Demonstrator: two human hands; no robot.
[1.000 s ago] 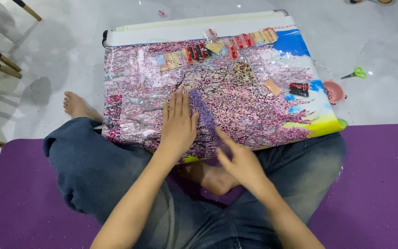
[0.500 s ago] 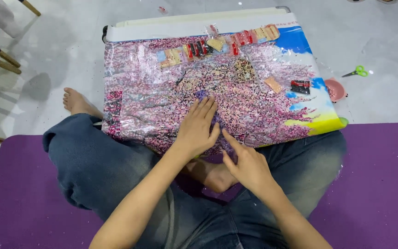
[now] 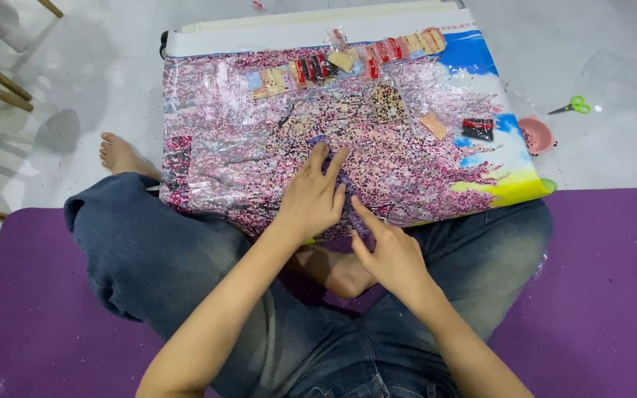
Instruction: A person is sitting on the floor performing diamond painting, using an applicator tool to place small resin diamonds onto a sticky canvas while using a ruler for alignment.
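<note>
Head view, landmark: diamond-painting canvas (image 3: 245,133), pink blossom picture with blue and yellow at its right end, lay across the person's crossed legs and onto the pale floor (image 3: 613,59); probably propped there to keep it within arm's reach.
Left hand: left hand (image 3: 311,199) lay flat on the canvas near its near edge, fingers (image 3: 318,158) straight and slightly spread, clamped on nothing; looked like pressing the sheet down.
Purple strip: small purple strip (image 3: 344,193) on the canvas, mostly hidden under and between the two hands, near the near edge, middle.
Right hand: right hand (image 3: 392,254) sat at the canvas's near edge, index finger out and touching the strip area, other fingers loosely curled; whether it pinched anything, could not tell.
Bead packets: row of small bead packets (image 3: 348,63) lay along the canvas's far edge; two more packets right of centre, likely parked there for easy picking.
Pink tray: pink tray (image 3: 537,135) on the floor touching the canvas's right end.
Scissors: green scissors (image 3: 573,106) on the floor, right of the canvas, beyond the tray.
Mat: purple mat (image 3: 606,295) under the person, on the near side of the canvas.
</note>
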